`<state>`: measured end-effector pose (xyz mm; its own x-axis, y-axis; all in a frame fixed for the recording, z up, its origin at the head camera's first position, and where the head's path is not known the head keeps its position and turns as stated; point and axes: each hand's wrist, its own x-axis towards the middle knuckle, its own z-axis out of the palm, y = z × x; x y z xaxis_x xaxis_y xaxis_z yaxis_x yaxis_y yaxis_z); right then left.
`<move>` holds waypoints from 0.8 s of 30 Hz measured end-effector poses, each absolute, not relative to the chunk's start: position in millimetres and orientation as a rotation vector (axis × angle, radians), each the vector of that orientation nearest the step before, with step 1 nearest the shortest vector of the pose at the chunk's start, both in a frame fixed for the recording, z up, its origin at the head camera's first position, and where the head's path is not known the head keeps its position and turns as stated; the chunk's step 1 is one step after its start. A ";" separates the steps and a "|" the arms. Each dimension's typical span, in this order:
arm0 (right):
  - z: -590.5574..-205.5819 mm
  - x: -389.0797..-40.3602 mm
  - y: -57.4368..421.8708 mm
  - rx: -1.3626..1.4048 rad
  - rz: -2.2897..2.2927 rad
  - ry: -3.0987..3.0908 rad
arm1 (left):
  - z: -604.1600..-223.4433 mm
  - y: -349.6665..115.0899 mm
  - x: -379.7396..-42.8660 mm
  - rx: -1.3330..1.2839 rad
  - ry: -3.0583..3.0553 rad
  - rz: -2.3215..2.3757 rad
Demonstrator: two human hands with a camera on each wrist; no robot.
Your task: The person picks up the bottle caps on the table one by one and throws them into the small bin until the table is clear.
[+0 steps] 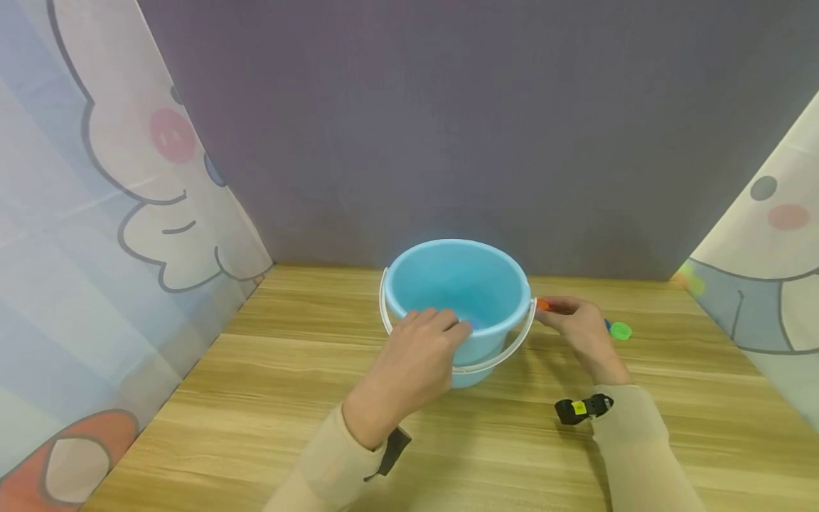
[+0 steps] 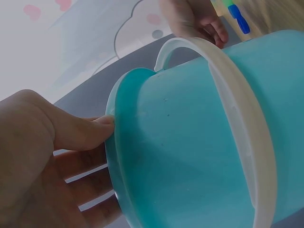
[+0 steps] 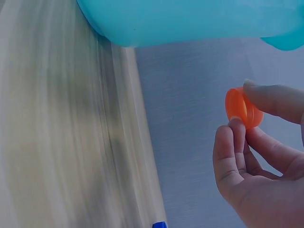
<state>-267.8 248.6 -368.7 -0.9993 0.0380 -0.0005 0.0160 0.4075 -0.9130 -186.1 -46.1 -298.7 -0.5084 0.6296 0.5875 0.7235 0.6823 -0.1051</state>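
A light blue bucket [image 1: 457, 284] with a white handle [image 1: 512, 348] stands on the wooden table, its handle hanging down at the front. My left hand [image 1: 416, 352] grips the near rim, the thumb outside and the fingers over the inside, as the left wrist view shows. To the right of the bucket, my right hand [image 1: 582, 331] pinches a small orange bottle cap [image 3: 243, 108] between thumb and fingers, beside the rim. Part of something blue-purple [image 1: 475, 325] shows inside the bucket; the left hand and rim hide most of its floor.
Behind the right hand, a green cap [image 1: 621, 331] and a blue piece [image 1: 607, 324] lie on the wooden table [image 1: 288, 370]. A grey panel [image 1: 448, 128] rises behind the table, and printed curtains [image 1: 128, 213] hang at both sides.
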 end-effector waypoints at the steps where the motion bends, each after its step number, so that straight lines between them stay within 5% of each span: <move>1: -368.3 -267.6 248.4 -0.048 1.696 -2.615 | -298.5 -46.0 -186.0 -1.036 -2.290 -0.205; 24: -343.4 -258.3 244.7 -0.016 1.636 -2.581 | -296.8 -44.5 -186.0 -1.047 -2.292 -0.211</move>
